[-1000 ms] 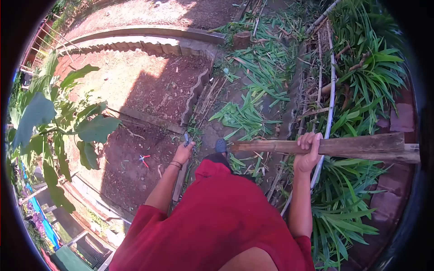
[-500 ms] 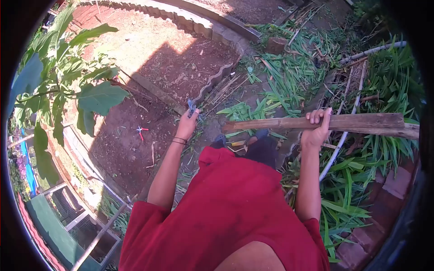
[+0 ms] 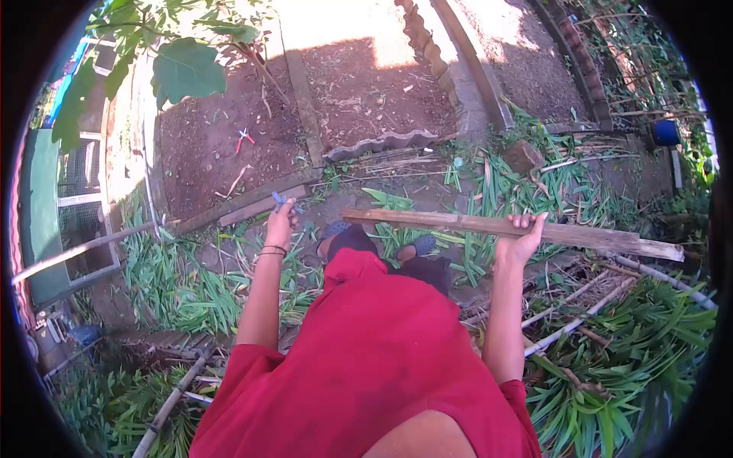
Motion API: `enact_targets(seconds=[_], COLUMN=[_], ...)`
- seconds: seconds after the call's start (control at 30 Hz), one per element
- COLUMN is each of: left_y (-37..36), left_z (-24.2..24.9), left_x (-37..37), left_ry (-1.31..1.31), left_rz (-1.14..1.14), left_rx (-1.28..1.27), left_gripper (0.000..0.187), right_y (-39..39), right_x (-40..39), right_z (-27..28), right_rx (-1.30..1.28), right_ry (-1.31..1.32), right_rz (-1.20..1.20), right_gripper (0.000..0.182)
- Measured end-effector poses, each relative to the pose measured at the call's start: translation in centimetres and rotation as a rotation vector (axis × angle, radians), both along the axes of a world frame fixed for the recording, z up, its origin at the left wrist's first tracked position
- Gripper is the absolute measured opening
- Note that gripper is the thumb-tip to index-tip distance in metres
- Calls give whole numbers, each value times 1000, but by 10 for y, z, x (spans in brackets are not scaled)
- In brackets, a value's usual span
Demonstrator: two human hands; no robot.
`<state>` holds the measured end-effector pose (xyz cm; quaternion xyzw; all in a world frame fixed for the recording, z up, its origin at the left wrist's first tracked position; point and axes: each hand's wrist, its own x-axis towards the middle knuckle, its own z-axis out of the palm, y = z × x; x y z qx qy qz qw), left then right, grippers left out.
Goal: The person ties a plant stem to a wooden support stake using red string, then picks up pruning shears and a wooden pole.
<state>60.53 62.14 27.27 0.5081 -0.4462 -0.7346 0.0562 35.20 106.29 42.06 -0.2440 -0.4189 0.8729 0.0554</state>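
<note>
A long, weathered wooden plank [image 3: 439, 220] lies crosswise in front of me, its split, pale end off to the right. My right hand [image 3: 522, 240] is closed around it, fingers over the far edge and thumb pointing up. Over on the left, my left hand [image 3: 282, 225] pinches a small bundle of blue-grey strips [image 3: 281, 201], like cord or torn cloth. Beyond that hand, a red-handled cutting tool [image 3: 243, 140] rests on the bare soil.
Cut green leaves [image 3: 183, 286] litter the path around my feet. Corrugated edging [image 3: 382, 145] and concrete borders divide the soil beds. Bamboo poles [image 3: 569, 328] and leafy plants [image 3: 634, 366] crowd the right side. A green mesh cage [image 3: 42, 206] stands at left, and a brick [image 3: 523, 156] lies ahead.
My view has turned to the right, so the beds and cutting tool sit differently in the frame. Both hands keep their holds, and the plank now tilts slightly down to the right.
</note>
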Motion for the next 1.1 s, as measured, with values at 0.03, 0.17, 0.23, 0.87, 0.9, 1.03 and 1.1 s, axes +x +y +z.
enact_targets(seconds=[0.03, 0.17, 0.23, 0.87, 0.9, 1.03, 1.1], left_y=[15, 66, 87, 77, 80, 88, 96], left_z=[6, 35, 32, -51, -63, -139, -182], left_x=[-6, -34, -43, -96, -100, -108, -115], left_ry=[-7, -26, -43, -114, -119, -209, -347], left_rz=[44, -67, -71, -299, -298, -251, -286], left_rx=[8, -89, -87, 4, 14, 44, 138], left_gripper=[28, 28, 29, 28, 28, 30, 32], right_y=[10, 56, 65, -33, -38, -62, -69], right_x=[-11, -41, -57, -96, -104, -131, -142], right_z=[-4, -48, -64, -295, -314, -412, -469], right_rx=[-12, -28, -39, -59, -50, -108, -97], right_ry=[-6, -147, -257, -757, -764, -896, -926], right_rz=[23, 80, 84, 143, 141, 188, 189], right_gripper=[38, 38, 39, 43, 43, 43, 44])
